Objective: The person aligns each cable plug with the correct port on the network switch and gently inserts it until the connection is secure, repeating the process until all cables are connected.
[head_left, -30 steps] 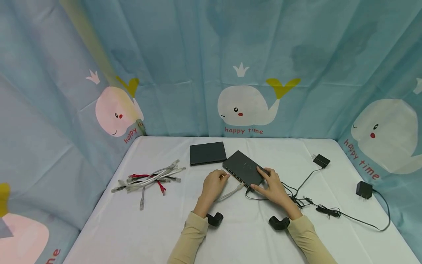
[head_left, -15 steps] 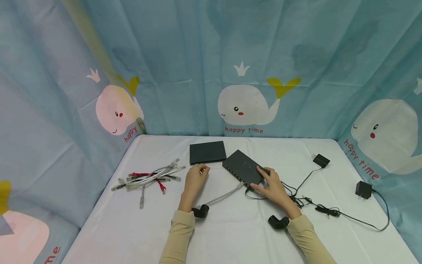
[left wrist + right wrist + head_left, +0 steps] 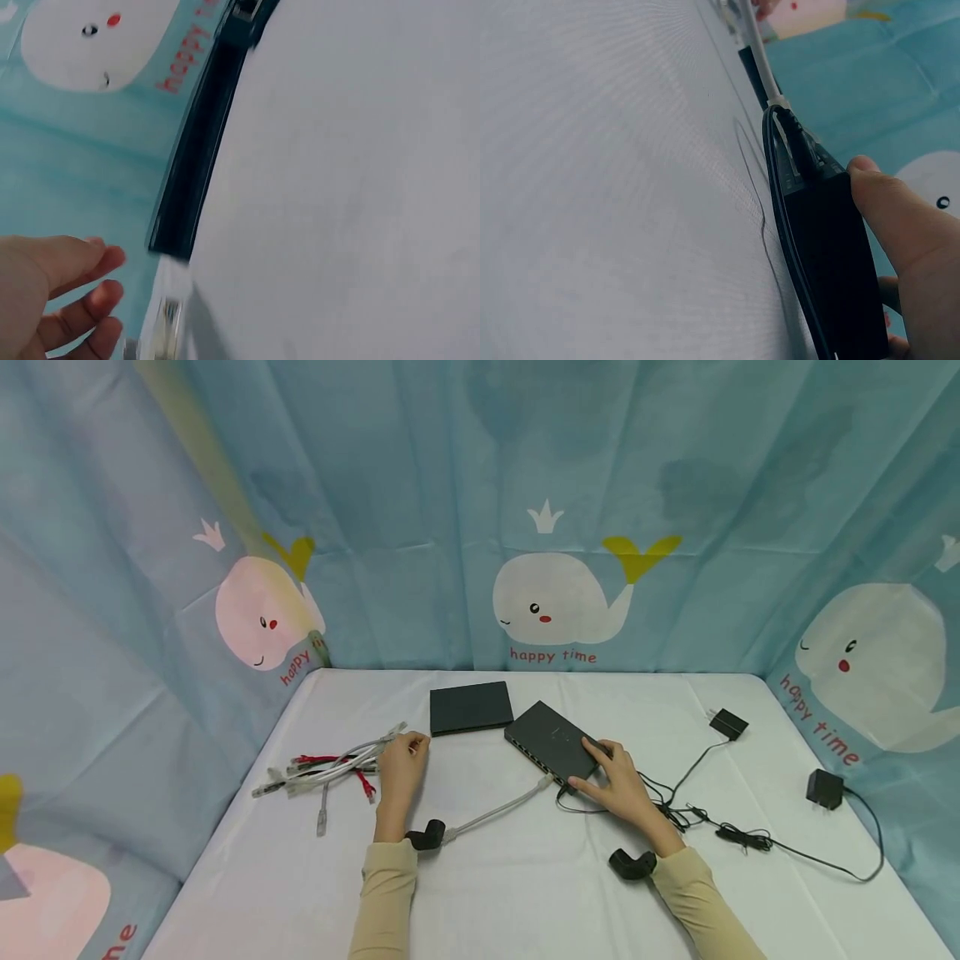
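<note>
A: What has been changed within the last second?

B: The left hand point(image 3: 402, 766) has been shifted from beside the ported box point(image 3: 555, 732) to the right end of the cable pile point(image 3: 330, 772); whether contact is made cannot be told.

A: How are its fingers disposed?

B: Loosely curled and partly parted in the left wrist view, with nothing seen held between them.

A: And the right hand point(image 3: 617, 782)?

B: Its place has been kept: the ported box, lying near the second black box point(image 3: 471, 707), is gripped at its right end, with thumb and fingers spread apart.

A: What may be inferred?

B: The pale cable point(image 3: 498, 811) is left plugged in, held by neither hand; that connection may be judged made, and attention appears to be turned to the pile.
</note>
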### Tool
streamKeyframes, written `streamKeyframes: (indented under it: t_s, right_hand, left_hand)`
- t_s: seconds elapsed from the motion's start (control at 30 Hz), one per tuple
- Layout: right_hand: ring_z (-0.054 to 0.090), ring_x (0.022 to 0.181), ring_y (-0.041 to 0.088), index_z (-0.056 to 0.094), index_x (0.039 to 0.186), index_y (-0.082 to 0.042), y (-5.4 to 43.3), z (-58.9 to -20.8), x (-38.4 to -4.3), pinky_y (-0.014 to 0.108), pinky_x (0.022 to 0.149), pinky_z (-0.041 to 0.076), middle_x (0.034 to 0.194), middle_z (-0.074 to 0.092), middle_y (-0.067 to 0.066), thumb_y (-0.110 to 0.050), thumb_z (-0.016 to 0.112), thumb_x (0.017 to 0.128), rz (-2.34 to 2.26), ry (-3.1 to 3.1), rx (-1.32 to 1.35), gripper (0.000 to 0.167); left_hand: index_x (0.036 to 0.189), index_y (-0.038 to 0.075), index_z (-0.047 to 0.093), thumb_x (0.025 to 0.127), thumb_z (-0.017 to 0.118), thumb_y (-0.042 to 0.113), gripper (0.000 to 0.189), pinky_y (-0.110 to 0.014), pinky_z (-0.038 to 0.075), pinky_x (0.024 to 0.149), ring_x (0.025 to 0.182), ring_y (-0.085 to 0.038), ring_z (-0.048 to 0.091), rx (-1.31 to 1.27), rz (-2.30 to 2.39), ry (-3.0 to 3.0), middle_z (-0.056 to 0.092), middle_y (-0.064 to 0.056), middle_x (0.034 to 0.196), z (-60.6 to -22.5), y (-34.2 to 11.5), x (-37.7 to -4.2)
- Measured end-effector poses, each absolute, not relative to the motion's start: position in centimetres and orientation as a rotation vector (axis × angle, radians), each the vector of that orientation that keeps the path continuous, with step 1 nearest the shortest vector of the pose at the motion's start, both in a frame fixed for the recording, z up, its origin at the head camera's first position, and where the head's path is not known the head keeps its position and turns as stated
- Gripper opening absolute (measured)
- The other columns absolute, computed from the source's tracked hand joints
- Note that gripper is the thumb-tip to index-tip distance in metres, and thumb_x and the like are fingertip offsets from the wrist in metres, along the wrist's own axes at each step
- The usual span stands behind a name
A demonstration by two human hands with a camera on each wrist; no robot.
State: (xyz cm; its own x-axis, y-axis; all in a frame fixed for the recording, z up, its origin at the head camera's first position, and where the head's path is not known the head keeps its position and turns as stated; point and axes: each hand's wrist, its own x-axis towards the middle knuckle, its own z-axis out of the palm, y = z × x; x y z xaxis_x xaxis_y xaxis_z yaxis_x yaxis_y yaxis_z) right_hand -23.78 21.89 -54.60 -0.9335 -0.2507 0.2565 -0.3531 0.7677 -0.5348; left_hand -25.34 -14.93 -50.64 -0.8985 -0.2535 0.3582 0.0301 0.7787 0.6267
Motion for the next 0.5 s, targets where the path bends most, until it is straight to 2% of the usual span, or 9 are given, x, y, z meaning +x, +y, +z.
streamKeyframes:
  t_s: [0.23, 0.37, 0.5]
  right_hand:
    - [0.039, 0.118, 0.037, 0.037, 0.143, -0.019, 21.9, -54.6, -23.7, 0.054, 0.085, 0.040, 0.139, 0.033, 0.020, -0.053, 0.066, 0.079, 0.896, -2.800, 0.479, 0.078]
    - [0.039, 0.117, 0.037, 0.037, 0.143, -0.019, 21.9, -54.5, -23.7, 0.054, 0.085, 0.040, 0.139, 0.033, 0.020, -0.052, 0.067, 0.079, 0.897, -2.801, 0.478, 0.078]
    - [0.040, 0.117, 0.037, 0.037, 0.143, -0.019, 21.9, -54.5, -23.7, 0.053, 0.085, 0.040, 0.139, 0.033, 0.020, -0.052, 0.067, 0.079, 0.906, -2.798, 0.478, 0.078]
  left_hand:
    - [0.093, 0.007, 0.072, 0.087, 0.064, 0.016, 0.013, -0.051, 0.039, 0.069, 0.079, -0.033, 0.058, 0.293, -0.848, -2.514, 0.066, -0.012, 0.082, -50.9, -17.6, -25.1]
    - [0.099, 0.005, 0.070, 0.088, 0.062, 0.013, 0.015, -0.055, 0.035, 0.081, 0.092, -0.039, 0.054, 0.363, -0.811, -2.521, 0.063, -0.017, 0.095, -51.3, -19.0, -24.8]
    - [0.100, 0.004, 0.069, 0.089, 0.062, 0.011, 0.015, -0.058, 0.031, 0.089, 0.097, -0.041, 0.051, 0.422, -0.795, -2.508, 0.062, -0.019, 0.100, -51.6, -20.0, -24.5]
